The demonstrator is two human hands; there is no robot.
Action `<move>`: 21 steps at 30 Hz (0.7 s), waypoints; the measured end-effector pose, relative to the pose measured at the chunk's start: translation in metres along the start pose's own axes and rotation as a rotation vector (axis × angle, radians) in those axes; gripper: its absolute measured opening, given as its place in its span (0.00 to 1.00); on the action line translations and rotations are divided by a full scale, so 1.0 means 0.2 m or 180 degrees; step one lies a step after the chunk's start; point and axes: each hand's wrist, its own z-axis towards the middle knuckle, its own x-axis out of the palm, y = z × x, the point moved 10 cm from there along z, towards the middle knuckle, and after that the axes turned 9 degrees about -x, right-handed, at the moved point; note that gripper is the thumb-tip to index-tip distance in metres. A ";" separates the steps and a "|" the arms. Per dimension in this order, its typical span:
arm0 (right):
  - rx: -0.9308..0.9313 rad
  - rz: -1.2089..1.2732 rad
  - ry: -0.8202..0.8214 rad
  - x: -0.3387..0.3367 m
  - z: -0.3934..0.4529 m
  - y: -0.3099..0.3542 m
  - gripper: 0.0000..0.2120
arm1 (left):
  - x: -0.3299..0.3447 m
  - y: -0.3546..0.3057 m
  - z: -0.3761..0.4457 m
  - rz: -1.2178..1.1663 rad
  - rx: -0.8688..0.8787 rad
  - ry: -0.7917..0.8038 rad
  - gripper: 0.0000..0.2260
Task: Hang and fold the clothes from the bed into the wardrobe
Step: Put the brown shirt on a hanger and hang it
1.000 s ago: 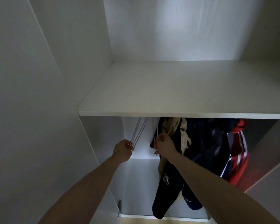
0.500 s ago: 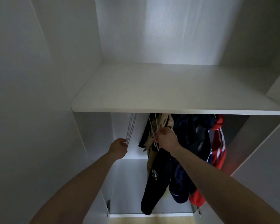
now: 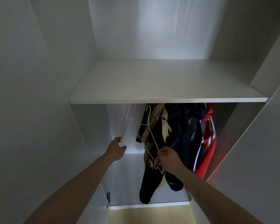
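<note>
below the white wardrobe shelf [image 3: 152, 101], your right hand [image 3: 169, 159] is pinching a thin white wire hanger [image 3: 149, 136] while your left hand [image 3: 117, 148] is gripping the spare white hangers [image 3: 126, 122]; its hook is risking snagging the dark hanging clothes [image 3: 176, 135].

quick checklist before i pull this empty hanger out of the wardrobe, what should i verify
1. Right hand grips the white hanger: ok.
2. Hanger's hook is off the rail: cannot tell, the shelf hides the rail.
3. Hanger is free of the hanging clothes: cannot tell, it lies right against them.
4. Left hand holds the spare hangers aside: ok.
5. Hanger carries no garment: ok.
</note>
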 end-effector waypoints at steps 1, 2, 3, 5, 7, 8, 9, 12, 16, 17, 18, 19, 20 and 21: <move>-0.0035 -0.0048 0.0024 -0.04 -0.08 -0.04 0.07 | 0.02 0.01 -0.04 0.0004 0.0019 0.0043 0.26; -0.0076 -0.0122 0.0056 -0.08 -0.17 -0.08 0.07 | 0.05 0.03 -0.09 0.0028 0.0048 0.0076 0.26; -0.0128 -0.0209 0.0083 -0.13 -0.26 -0.11 0.08 | 0.08 0.04 -0.14 0.0064 0.0085 0.0114 0.25; -0.0273 -0.0432 0.0080 -0.26 -0.44 -0.14 0.09 | 0.16 0.06 -0.25 0.0174 0.0170 0.0228 0.24; -0.0369 -0.0801 0.0093 -0.39 -0.64 -0.14 0.10 | 0.25 0.07 -0.39 0.0385 0.0279 0.0346 0.25; -0.0378 -0.0975 0.0097 -0.46 -0.75 -0.14 0.10 | 0.29 0.07 -0.46 0.0504 0.0380 0.0358 0.25; -0.0374 -0.1086 0.0075 -0.54 -0.86 -0.14 0.10 | 0.34 0.06 -0.53 0.0609 0.0503 0.0336 0.25; -0.0356 -0.1292 -0.0065 -0.76 -1.20 -0.15 0.13 | 0.47 0.03 -0.77 0.0790 0.0853 0.0302 0.27; -0.0156 -0.1298 -0.0314 -0.98 -1.65 -0.26 0.11 | 0.69 0.02 -1.03 0.1302 0.1224 0.0477 0.29; -0.0109 -0.1268 -0.0414 -1.03 -1.77 -0.29 0.11 | 0.75 0.03 -1.09 0.1463 0.1291 0.0538 0.27; -0.0059 -0.1250 -0.0514 -1.08 -1.88 -0.33 0.12 | 0.82 0.03 -1.15 0.1583 0.1343 0.0608 0.25; 0.0007 -0.1235 -0.0616 -1.12 -1.99 -0.36 0.12 | 0.89 0.04 -1.22 0.1666 0.1391 0.0697 0.21; 0.0081 -0.1219 -0.0723 -1.17 -2.11 -0.40 0.13 | 0.97 0.05 -1.28 0.1704 0.1441 0.0810 0.16; 0.0156 -0.1191 -0.0844 -1.20 -2.22 -0.44 0.13 | 1.05 0.06 -1.35 0.1718 0.1479 0.0936 0.11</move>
